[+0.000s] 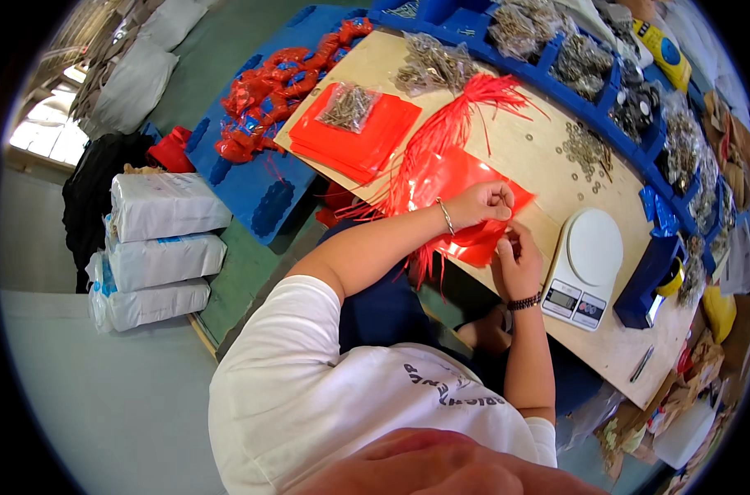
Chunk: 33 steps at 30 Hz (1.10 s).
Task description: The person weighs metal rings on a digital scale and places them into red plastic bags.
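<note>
My left hand (488, 203), with a thin bracelet on the wrist, pinches the top of a red plastic bag (462, 177) lying on the wooden table (548, 177). Just below it, my right hand (515, 260), wearing a dark bead bracelet, grips the same bag at its lower edge. The fingers of both hands are closed on the red film, close together. A bundle of thin red ties (453, 124) fans out beyond the bag. What is inside the bag is hidden.
A white kitchen scale (585, 264) stands right of my hands. Loose metal washers (585, 153), a stack of flat red bags (354, 140) under a clear pouch of hardware (348, 106), and blue bins (556, 82) of bagged parts lie beyond. Filled red bags (268, 91) and white sacks (160, 247) are at left.
</note>
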Available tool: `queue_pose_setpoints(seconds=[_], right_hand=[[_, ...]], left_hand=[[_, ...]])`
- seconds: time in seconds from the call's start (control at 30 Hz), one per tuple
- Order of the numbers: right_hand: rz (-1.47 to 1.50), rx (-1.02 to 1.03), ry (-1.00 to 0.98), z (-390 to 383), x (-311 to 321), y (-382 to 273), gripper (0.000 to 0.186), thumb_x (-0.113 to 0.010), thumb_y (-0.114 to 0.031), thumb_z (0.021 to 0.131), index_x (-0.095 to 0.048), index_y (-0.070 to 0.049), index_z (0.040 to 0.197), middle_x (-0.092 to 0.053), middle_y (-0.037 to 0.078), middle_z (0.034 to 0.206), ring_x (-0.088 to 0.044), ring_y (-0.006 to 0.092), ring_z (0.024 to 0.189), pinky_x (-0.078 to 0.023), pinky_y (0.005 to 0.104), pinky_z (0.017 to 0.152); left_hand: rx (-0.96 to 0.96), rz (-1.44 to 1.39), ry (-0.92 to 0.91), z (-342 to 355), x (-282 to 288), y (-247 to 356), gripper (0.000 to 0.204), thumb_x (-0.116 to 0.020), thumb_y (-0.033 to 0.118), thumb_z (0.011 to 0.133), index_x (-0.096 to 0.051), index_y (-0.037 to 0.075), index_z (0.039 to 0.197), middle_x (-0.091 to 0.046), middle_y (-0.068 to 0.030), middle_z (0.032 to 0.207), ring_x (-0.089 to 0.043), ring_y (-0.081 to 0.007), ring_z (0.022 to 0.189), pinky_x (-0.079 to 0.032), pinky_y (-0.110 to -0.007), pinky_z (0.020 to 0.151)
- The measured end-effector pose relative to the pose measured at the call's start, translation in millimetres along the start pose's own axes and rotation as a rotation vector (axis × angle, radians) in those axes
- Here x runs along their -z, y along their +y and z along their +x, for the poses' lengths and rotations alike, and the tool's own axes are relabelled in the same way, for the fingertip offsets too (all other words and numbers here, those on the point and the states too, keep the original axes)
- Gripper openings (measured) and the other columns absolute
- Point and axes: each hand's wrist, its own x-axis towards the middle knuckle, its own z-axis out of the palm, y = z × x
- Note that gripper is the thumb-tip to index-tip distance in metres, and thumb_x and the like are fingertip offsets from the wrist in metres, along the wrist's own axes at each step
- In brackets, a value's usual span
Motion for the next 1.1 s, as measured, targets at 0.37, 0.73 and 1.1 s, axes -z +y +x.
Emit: queue_pose_setpoints(seconds=[0.37, 0.73, 1.1], right_hand=[[-0.02, -0.061, 0.117, -1, 8, -18, 0.023, -0.063, -0.012, 0.083, -0.059, -0.003, 0.104, -0.064, 0.013, 0.079, -0.063, 0.0233, 0.071, -0.05, 0.033, 0.066], [-0.316, -0.001, -0.015, -1, 7, -2, 0.015, -0.064, -0.02, 0.078, -0.058, -0.007, 0.084, -0.061, 0.014, 0.077, -0.06, 0.0328, 0.068, -0.047, 0.0414, 0.059], [-0.183, -0.044, -0.016, 3, 10, 1, 0.013, -0.061, -0.016, 0.076, -0.058, -0.009, 0.087, -0.062, 0.009, 0.078, -0.062, 0.0288, 0.072, -0.049, 0.0395, 0.063]], left_hand=[[0.058, -0.001, 0.087, 1, 1, 1, 0.013, -0.062, 0.005, 0.086, -0.052, 0.008, 0.095, -0.057, 0.0025, 0.083, -0.054, -0.0046, 0.077, -0.045, -0.019, 0.071], [0.107, 0.147, 0.158, 4, 9, 34, 0.01, -0.059, 0.012, 0.09, -0.053, 0.009, 0.098, -0.059, 0.0006, 0.084, -0.056, -0.0066, 0.079, -0.046, -0.021, 0.07], [-0.147, 0.472, 0.969, 126, 173, 131, 0.021, -0.066, 0.015, 0.082, -0.067, 0.002, 0.098, -0.065, -0.0036, 0.082, -0.056, -0.012, 0.069, -0.044, -0.027, 0.062]])
